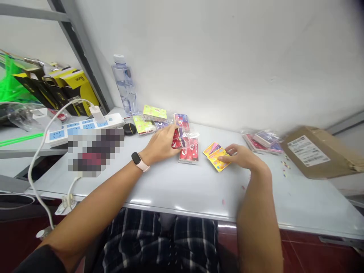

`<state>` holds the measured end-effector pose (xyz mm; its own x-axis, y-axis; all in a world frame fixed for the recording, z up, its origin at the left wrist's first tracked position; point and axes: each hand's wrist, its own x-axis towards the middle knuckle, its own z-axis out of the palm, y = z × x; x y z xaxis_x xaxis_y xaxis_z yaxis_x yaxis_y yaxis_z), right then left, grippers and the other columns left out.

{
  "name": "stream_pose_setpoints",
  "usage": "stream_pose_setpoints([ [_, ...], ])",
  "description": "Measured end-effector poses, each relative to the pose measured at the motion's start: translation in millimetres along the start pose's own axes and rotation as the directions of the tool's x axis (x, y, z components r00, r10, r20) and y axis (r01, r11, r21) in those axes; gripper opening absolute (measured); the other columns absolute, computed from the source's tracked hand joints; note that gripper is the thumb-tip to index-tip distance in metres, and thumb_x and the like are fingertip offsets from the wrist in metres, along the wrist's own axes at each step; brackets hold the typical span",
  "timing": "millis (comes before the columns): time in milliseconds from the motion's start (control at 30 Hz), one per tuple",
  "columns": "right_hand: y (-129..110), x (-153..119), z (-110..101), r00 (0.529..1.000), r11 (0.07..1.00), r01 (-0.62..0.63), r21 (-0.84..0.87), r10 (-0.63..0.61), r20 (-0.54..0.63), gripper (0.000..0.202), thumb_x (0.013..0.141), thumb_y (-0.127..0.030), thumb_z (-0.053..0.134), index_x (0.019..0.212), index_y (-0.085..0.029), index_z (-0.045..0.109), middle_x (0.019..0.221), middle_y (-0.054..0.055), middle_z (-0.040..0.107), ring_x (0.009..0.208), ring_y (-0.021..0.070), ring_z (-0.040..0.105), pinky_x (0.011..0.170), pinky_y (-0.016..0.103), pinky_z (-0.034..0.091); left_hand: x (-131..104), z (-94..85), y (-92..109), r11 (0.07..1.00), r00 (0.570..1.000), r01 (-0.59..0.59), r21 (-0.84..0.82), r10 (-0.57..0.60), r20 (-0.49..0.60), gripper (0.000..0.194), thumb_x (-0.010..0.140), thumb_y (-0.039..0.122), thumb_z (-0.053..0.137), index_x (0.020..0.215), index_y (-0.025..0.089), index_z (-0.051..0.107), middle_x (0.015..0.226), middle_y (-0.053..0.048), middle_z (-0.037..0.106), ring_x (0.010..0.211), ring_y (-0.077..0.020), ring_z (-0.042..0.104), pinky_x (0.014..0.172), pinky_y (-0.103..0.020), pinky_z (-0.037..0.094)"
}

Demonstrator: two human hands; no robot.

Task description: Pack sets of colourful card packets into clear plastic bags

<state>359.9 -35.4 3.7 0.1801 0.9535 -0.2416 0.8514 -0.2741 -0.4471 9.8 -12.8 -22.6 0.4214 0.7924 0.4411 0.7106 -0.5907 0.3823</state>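
My left hand (160,143), with a pale-strapped band on its wrist, is closed on red-and-purple cards (176,141) that its fingers partly cover. Just beside them lies a stack of red cards (189,152) on the table. Fanned yellow-and-pink cards (216,158) are pinched between the thumb and fingers of my right hand (237,154), low over the tabletop or touching it; I cannot tell which. Behind my left hand are lime-green card packs (154,113) in clear wrapping and a purple-and-red pack (181,121).
More wrapped card packs (263,141) lie at the right, near a brown cardboard box (335,159). A water bottle (125,85) stands by the wall. A white power strip (85,127) with cables is at the left. The table's front edge (182,212) runs along my lap.
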Motion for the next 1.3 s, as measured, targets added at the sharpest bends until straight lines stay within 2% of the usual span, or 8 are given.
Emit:
stream_pose_setpoints([
  [233,3.2,-0.9,-6.1,0.992,0.991,-0.025,0.128,0.041,-0.122,0.045,0.066,-0.049,0.089,0.098,-0.021,0.073,0.096,0.009,0.078,0.088,0.0286,0.073,0.072,0.038,0.054,-0.1,-0.4,-0.3,1.000,1.000,0.005,-0.009,-0.005,0.008,0.063,0.084,0.035,0.077,0.138,0.018,0.048,0.132,-0.017,0.068,0.118,-0.0353,0.068,0.098,-0.049,0.057],
  [433,6.2,-14.0,-15.8,0.959,0.890,0.219,0.400,-0.121,-0.256,0.036,0.075,-0.051,0.081,0.094,-0.021,0.075,0.075,0.004,0.070,0.068,0.0215,0.062,0.067,0.037,0.050,0.4,-0.5,0.0,1.000,1.000,0.011,0.006,-0.011,0.012,0.061,0.083,0.032,0.077,0.135,0.019,0.049,0.130,-0.017,0.068,0.119,-0.0359,0.068,0.099,-0.048,0.056],
  [567,-2.1,-19.5,-15.7,0.933,0.887,0.237,0.397,-0.094,-0.347,0.032,0.078,-0.051,0.078,0.091,-0.022,0.074,0.075,0.005,0.070,0.069,0.0226,0.064,0.065,0.037,0.050,0.2,-0.5,-0.1,1.000,1.000,0.003,0.004,-0.003,0.009,0.058,0.084,0.031,0.075,0.134,0.019,0.049,0.130,-0.017,0.068,0.118,-0.0355,0.068,0.098,-0.048,0.056],
  [733,-2.8,-13.8,-9.2,0.986,0.979,0.109,0.175,-0.084,-0.145,0.047,0.070,-0.061,0.086,0.093,-0.021,0.075,0.099,0.010,0.079,0.087,0.0271,0.071,0.073,0.037,0.052,0.5,-0.1,-0.9,1.000,1.000,0.004,0.011,-0.004,0.017,0.058,0.084,0.032,0.075,0.134,0.019,0.049,0.128,-0.017,0.069,0.117,-0.0365,0.068,0.098,-0.049,0.056],
  [900,-8.8,-10.7,-0.7,0.986,0.986,0.132,0.100,-0.141,0.089,0.049,0.065,-0.066,0.088,0.077,-0.022,0.073,0.079,0.003,0.073,0.073,0.0206,0.063,0.060,0.030,0.043,0.8,1.4,-1.6,1.000,1.000,0.002,0.027,-0.002,0.022,0.058,0.083,0.033,0.076,0.133,0.017,0.050,0.126,-0.017,0.069,0.116,-0.0365,0.069,0.098,-0.049,0.056],
  [1067,-15.1,-21.2,-8.0,0.965,0.959,0.178,0.222,-0.214,0.154,0.052,0.067,-0.069,0.089,0.068,-0.021,0.069,0.071,0.002,0.068,0.068,0.0181,0.059,0.059,0.029,0.042,0.8,0.7,-1.6,0.999,1.000,0.004,0.035,-0.005,0.025,0.059,0.084,0.033,0.077,0.133,0.018,0.049,0.127,-0.017,0.069,0.117,-0.0360,0.068,0.097,-0.048,0.056],
  [1167,-10.5,-26.6,-22.6,0.954,0.883,0.265,0.387,-0.300,0.030,0.051,0.071,-0.069,0.088,0.071,-0.021,0.072,0.078,0.005,0.072,0.073,0.0201,0.063,0.059,0.029,0.046,0.6,0.6,-2.0,0.999,1.000,0.007,0.037,-0.008,0.017,0.059,0.084,0.034,0.077,0.133,0.018,0.049,0.127,-0.017,0.069,0.116,-0.0358,0.069,0.096,-0.048,0.056],
  [1300,-28.1,-17.0,-27.3,0.898,0.684,0.428,0.591,-0.247,-0.364,0.043,0.071,-0.059,0.094,0.079,-0.023,0.071,0.072,0.002,0.073,0.066,0.0183,0.065,0.055,0.028,0.049,0.3,1.9,-2.7,0.999,1.000,0.011,0.045,-0.011,0.005,0.058,0.085,0.036,0.077,0.132,0.018,0.050,0.126,-0.017,0.070,0.115,-0.0367,0.069,0.096,-0.049,0.056],
])
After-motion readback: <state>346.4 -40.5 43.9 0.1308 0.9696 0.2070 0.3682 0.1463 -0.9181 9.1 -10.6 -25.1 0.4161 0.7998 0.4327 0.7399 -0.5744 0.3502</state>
